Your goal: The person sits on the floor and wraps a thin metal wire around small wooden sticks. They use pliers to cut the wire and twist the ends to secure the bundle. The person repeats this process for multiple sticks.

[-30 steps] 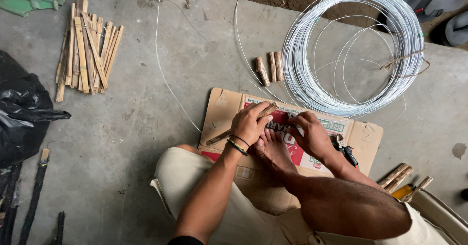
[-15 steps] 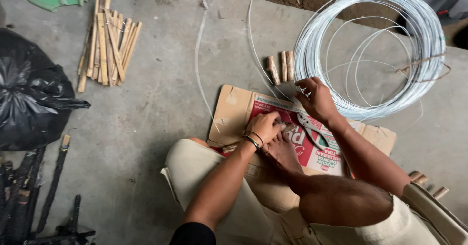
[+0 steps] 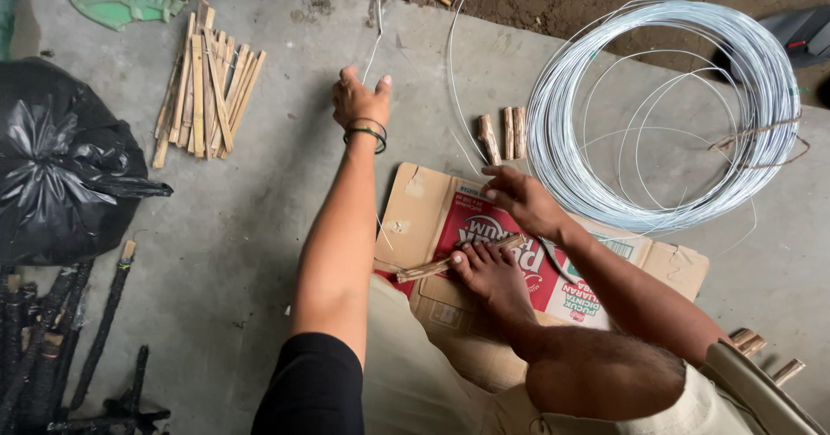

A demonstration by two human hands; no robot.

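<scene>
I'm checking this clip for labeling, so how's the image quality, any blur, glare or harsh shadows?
Head view: soft, even daylight, no hard shadows; wire coil bright but its strands stay distinct; black plastic bag shows mild sheen; left hand and right hand look sharp; slight wide-angle bending toward the edges.
</scene>
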